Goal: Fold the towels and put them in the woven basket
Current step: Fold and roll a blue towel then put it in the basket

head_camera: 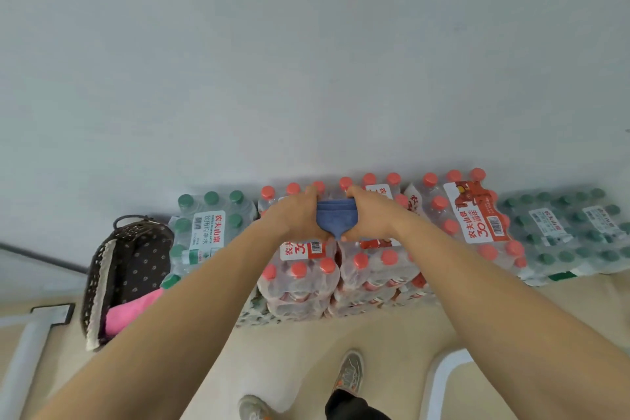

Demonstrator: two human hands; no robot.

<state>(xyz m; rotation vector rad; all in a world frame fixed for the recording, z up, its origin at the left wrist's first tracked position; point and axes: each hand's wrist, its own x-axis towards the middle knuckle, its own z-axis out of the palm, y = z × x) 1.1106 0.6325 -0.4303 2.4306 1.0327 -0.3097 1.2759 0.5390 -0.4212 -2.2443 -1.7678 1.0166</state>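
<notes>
Gripping the blue towel [335, 220] between them — left hand [297, 215], right hand [371, 219] — its ends hidden.

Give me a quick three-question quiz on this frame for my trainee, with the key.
1. What colour is the held towel stretched between the left hand and the right hand?
A. pink
B. blue
C. white
2. True or false: a pink towel already lies in the woven basket.
3. Fill in: the bottle packs directly below the hands have ____ caps.

Key: 1 B; 2 true; 3 red.
</notes>
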